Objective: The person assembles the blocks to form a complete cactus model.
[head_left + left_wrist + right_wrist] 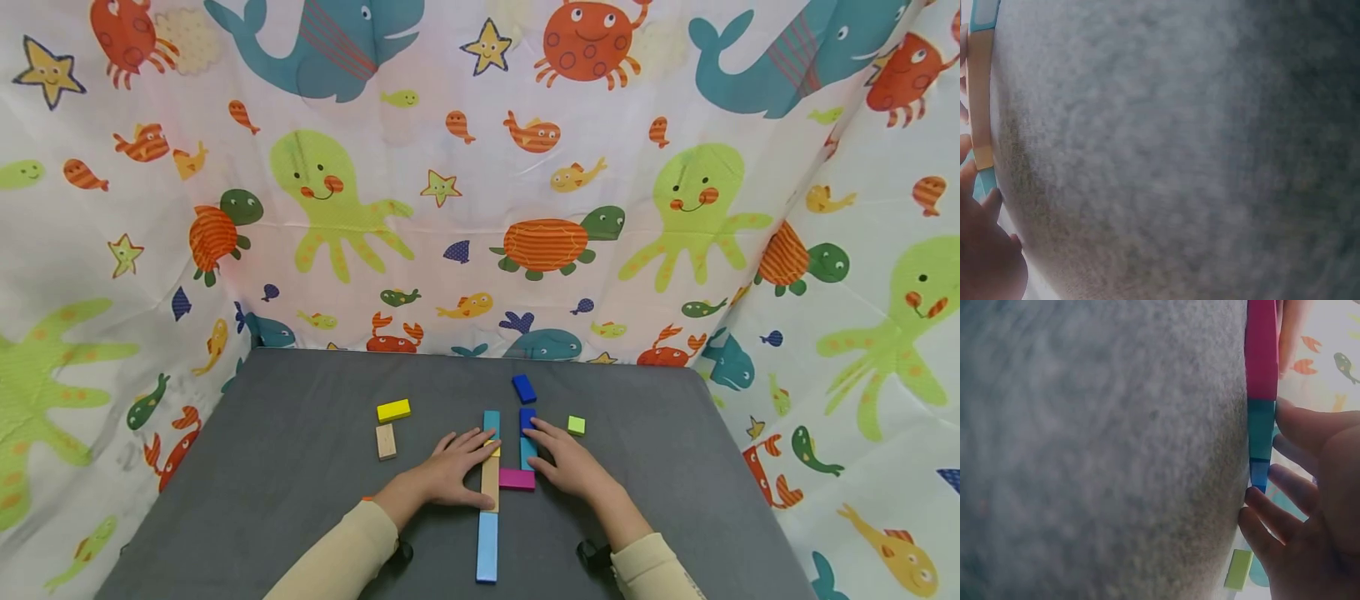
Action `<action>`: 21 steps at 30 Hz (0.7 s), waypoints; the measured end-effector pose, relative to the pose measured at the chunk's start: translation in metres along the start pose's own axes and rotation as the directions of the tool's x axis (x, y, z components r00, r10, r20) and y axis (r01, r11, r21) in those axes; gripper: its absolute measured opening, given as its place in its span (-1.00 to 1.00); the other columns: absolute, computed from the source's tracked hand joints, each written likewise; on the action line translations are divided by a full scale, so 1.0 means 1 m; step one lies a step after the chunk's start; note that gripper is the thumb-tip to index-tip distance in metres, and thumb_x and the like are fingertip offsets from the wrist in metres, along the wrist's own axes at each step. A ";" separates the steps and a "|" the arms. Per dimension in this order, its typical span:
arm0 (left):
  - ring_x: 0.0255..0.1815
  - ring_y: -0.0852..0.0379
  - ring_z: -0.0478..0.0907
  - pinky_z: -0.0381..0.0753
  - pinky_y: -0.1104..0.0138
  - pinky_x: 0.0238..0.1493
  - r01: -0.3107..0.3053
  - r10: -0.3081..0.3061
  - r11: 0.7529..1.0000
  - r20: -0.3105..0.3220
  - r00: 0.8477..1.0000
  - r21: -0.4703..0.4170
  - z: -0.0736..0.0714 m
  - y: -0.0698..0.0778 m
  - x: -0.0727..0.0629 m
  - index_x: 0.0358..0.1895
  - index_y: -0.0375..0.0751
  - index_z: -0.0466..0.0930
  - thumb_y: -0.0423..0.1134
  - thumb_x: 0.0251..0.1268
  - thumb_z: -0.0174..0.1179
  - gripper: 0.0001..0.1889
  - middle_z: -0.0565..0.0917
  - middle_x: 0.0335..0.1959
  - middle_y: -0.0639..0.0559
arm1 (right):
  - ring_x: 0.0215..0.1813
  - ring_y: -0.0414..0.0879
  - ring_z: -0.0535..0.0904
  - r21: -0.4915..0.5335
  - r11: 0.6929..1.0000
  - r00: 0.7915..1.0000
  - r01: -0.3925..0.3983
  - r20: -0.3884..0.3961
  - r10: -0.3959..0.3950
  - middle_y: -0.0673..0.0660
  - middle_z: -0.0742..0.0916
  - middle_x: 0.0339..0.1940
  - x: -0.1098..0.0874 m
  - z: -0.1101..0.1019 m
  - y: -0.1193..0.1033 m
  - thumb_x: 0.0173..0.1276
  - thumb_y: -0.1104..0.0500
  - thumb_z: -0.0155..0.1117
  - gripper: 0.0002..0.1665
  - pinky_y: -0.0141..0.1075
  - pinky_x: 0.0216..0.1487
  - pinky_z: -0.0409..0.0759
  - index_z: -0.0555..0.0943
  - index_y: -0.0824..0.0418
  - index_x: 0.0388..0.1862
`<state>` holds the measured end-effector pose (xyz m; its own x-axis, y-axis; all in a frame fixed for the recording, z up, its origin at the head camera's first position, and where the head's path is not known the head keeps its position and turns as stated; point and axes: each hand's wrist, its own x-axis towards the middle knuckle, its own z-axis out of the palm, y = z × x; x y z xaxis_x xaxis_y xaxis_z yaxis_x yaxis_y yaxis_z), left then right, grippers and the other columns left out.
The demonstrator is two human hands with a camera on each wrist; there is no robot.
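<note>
A column of blocks lies end to end on the table: a teal block [491, 419], a small yellow block [495, 451], a long plain wooden block [490, 479] and a long light blue block [487, 546]. My left hand [450, 471] spreads over the column from the left, fingertips at the yellow piece and thumb on the wooden one. A magenta block [517, 479] juts rightward from the wooden one. Above its right end run a sky blue block [528, 455] and a dark blue block [527, 415]. Extended fingers of my right hand [573, 467] touch these two from the right.
Another dark blue block [524, 388] lies behind the right row, tilted. A small green block [576, 426] sits to the right. A yellow block [393, 411] and a plain wooden block [386, 442] lie left on the grey table [300, 467]. Patterned cloth surrounds the table's back and sides.
</note>
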<state>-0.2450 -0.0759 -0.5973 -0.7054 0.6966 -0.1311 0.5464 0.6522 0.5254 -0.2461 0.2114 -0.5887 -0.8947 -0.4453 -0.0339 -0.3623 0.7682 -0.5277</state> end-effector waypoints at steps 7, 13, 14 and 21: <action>0.77 -0.16 -0.11 -0.24 -0.35 0.62 -0.055 0.053 0.996 -0.036 0.998 -0.066 0.008 -0.012 0.003 0.74 0.11 0.08 0.58 0.28 0.13 0.08 -0.02 0.79 0.08 | 0.65 0.31 0.28 0.075 0.997 1.000 -0.005 -0.019 0.007 0.25 0.38 0.68 0.003 -0.003 -0.002 0.57 0.03 0.35 -0.33 0.30 0.53 0.30 0.48 0.15 0.58; 0.77 -0.18 -0.13 -0.24 -0.38 0.60 -0.023 0.022 0.996 -0.012 1.000 -0.081 0.005 -0.007 0.003 0.74 0.11 0.10 0.54 0.23 0.23 0.10 -0.03 0.79 0.08 | 0.61 0.36 0.33 0.088 0.996 0.998 0.020 -0.055 -0.015 0.32 0.42 0.63 0.010 -0.012 -0.005 0.56 0.04 0.35 -0.34 0.32 0.50 0.33 0.49 0.17 0.56; 0.77 -0.17 -0.13 -0.25 -0.36 0.61 -0.016 0.015 0.997 -0.006 1.000 -0.075 0.004 -0.006 0.003 0.74 0.10 0.10 0.53 0.23 0.25 0.09 -0.02 0.79 0.08 | 0.61 0.36 0.33 0.084 0.996 0.998 0.020 -0.054 -0.016 0.32 0.42 0.63 0.012 -0.013 -0.006 0.56 0.04 0.35 -0.34 0.32 0.50 0.34 0.49 0.17 0.56; 0.77 -0.19 -0.15 -0.28 -0.36 0.62 0.006 -0.005 0.997 0.011 1.000 -0.083 0.003 -0.005 0.003 0.74 0.12 0.08 0.50 0.21 0.28 0.11 -0.05 0.79 0.09 | 0.58 0.35 0.39 0.083 0.996 0.995 0.016 -0.098 -0.008 0.33 0.49 0.58 0.021 -0.027 -0.007 0.56 0.07 0.36 -0.37 0.31 0.47 0.38 0.52 0.18 0.53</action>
<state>-0.2483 -0.0760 -0.6031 -0.7031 0.6967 -0.1426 0.5033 0.6291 0.5924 -0.2692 0.2094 -0.5628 -0.9131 -0.4042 0.0533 -0.3538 0.7205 -0.5965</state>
